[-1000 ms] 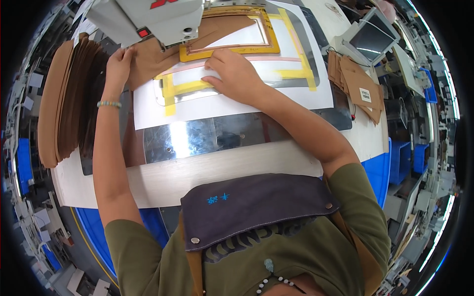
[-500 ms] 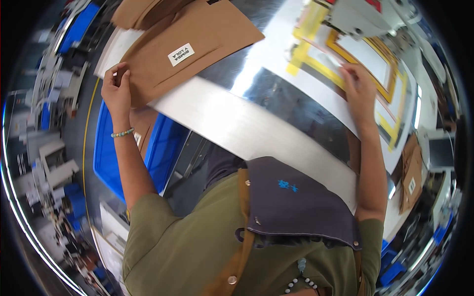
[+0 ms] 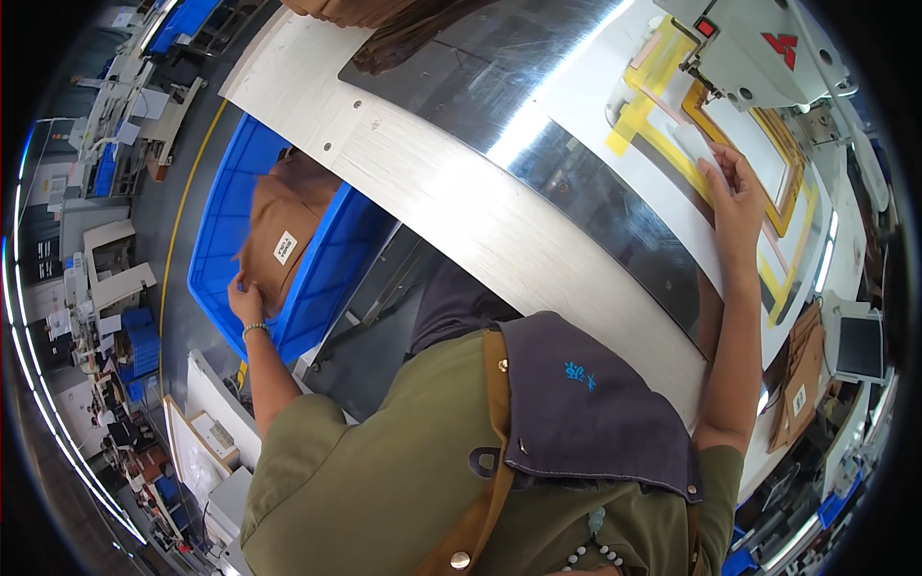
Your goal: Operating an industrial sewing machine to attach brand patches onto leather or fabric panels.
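Note:
My left hand is down at the blue bin on the left. Its fingers are closed on the near edge of a brown fabric piece, which has a white label and lies partly inside the bin. My right hand is over the sewing template, a pale sheet edged with yellow tape, on the right. Its fingers are curled together close to a whitish strip; what they hold, if anything, I cannot make out. A yellow rectangular frame lies just beyond that hand, under the sewing machine head.
A metal worktable runs diagonally between my hands. More brown fabric sits at its far edge. At the right, brown labelled pieces hang beside a small screen. Other workstations line the left, past a yellow floor line.
My left hand has gone from the tabletop down to the bin, and the brown labelled piece has left the table and is in the bin. My right hand stays over the template.

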